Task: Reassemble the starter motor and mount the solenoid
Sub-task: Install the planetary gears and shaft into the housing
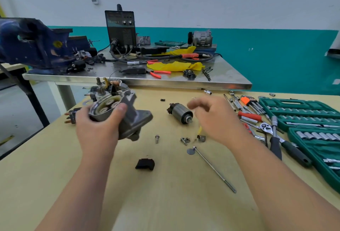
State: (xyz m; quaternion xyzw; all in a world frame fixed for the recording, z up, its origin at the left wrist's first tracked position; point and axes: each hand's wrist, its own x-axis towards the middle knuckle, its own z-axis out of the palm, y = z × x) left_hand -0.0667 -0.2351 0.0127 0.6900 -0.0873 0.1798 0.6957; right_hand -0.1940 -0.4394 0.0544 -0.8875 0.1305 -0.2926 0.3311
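Pale wooden surface (55, 175) is seen from the head view, with a steel table (184, 82) behind it. The starter motor housing (130, 118), small gears exposed on top, is held at the left, with the fingers of the left hand (97, 126) clamped round it. The blurred right hand (215, 118) is held over the surface, fingers loosely apart and gripping nothing, just beside a dark cylindrical part (181, 113). A long bolt (213, 170) and a black block (145, 164) lie nearer.

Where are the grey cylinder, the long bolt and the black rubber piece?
grey cylinder (179, 111): head view, its rounded metal side.
long bolt (215, 170): head view, middle of its shaft.
black rubber piece (145, 164): head view, its top face.
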